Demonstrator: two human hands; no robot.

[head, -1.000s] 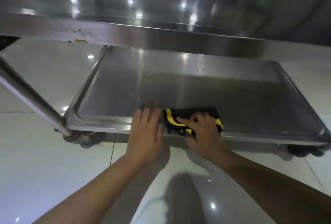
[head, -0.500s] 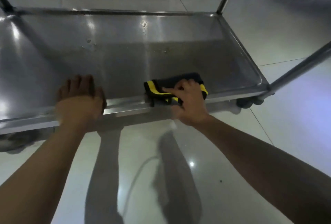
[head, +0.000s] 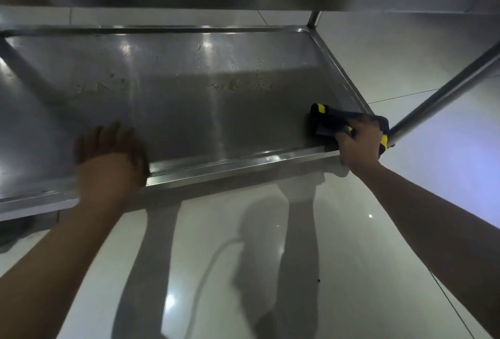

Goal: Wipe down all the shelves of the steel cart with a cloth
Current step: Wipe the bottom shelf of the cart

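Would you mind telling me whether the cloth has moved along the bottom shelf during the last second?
Yes. The cloth, gripped by the right hand, has slid rightward along the shelf's front rim to the right corner beside the cart's post.

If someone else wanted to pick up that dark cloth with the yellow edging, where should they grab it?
Probably by the free left end of the cloth, coming from above and from the shelf's middle. That folded end lies bare on the shelf; the right hand covers the other end, which sits tight against the corner post.

Commercial kitchen likely: steel cart (head: 189,111), glossy tiled floor (head: 351,230).
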